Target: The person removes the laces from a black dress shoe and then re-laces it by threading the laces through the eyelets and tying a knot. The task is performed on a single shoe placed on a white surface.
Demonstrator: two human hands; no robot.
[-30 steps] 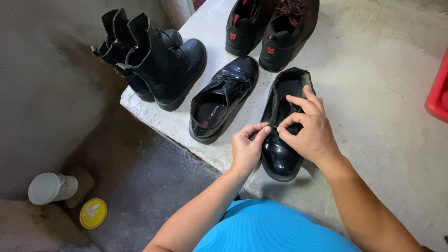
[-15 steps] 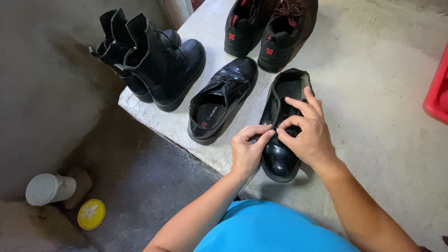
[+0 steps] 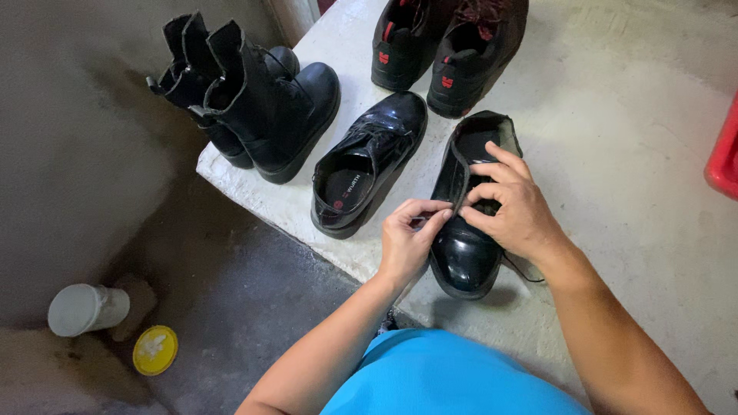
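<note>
A shiny black dress shoe (image 3: 466, 257) lies on a concrete ledge (image 3: 615, 169), toe toward me. My left hand (image 3: 409, 238) pinches its black lace at the shoe's left side. My right hand (image 3: 515, 204) rests over the shoe's lacing area, fingers curled on the lace and tongue. The matching black shoe (image 3: 367, 165) lies just to the left, its insole showing.
A pair of black ankle boots (image 3: 257, 92) stands at the ledge's left corner. Two black shoes with red trim (image 3: 450, 46) sit at the back. A red object (image 3: 723, 154) is at the right edge. On the floor lie a white cup (image 3: 86, 309) and a yellow lid (image 3: 154, 350).
Both hands stay on the right-hand shoe's laces, with only small finger shifts. The view has drifted slightly.
</note>
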